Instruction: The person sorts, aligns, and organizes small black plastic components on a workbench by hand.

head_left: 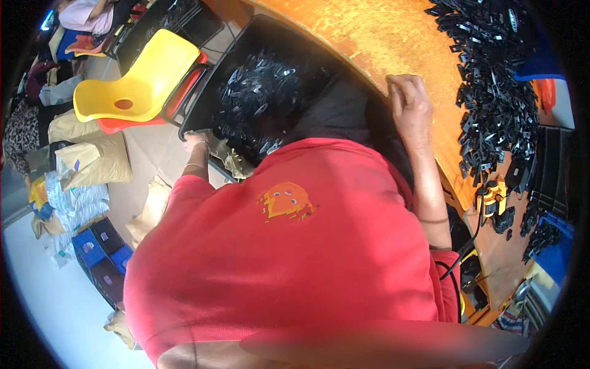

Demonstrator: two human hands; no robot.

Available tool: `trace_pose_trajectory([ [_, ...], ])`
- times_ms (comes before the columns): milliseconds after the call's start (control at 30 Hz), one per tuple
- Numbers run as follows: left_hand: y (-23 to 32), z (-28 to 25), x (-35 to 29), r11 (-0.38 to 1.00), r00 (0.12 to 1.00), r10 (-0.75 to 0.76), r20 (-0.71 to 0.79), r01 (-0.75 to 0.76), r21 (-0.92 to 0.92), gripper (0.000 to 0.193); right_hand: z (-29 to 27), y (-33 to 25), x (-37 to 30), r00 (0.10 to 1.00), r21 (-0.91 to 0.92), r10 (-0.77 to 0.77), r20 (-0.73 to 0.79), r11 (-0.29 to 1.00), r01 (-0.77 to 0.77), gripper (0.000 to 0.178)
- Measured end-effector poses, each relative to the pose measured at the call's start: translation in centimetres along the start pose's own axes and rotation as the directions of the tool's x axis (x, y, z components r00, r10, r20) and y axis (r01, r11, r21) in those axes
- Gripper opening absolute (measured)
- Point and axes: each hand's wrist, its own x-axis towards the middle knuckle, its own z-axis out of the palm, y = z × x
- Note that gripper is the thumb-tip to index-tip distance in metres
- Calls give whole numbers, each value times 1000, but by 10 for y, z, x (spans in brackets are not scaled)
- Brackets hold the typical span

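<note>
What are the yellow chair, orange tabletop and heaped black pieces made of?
Yellow chair: probably moulded plastic; smooth shell, soft sheen. Orange tabletop: perhaps varnished wood or laminate, with mottled glare. Black pieces: likely glossy plastic, glinting brightly; metal possible.

No legible lettering, label, number or sign on anything in view

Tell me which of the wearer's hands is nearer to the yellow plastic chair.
Left. The left hand is at the rim of the black tub, near the yellow plastic chair; the right hand is farther off, by the wooden table.
</note>
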Motion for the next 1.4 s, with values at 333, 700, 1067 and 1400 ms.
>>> trace_pose_trajectory([
  [333, -102, 106, 84, 740, 953, -222, 204, 301, -601, 60, 14, -10, 7, 999, -187, 6, 39, 982, 2, 12],
  [700, -89, 96, 67, 416, 941, -223, 256, 329, -847, 52, 19, -14, 12, 996, -198, 61, 64, 979, -47, 14],
  [1067, -75, 87, 43, 617, 977, -71, 199, 200, -761, 62, 23, -14, 19, 994, -220, 2, 107, 975, 21, 19],
  [1400, -34, 93, 48, 681, 997, 23, 73, 38, -731, 59, 27, -14, 22, 991, -208, 14, 136, 978, 15, 20],
])
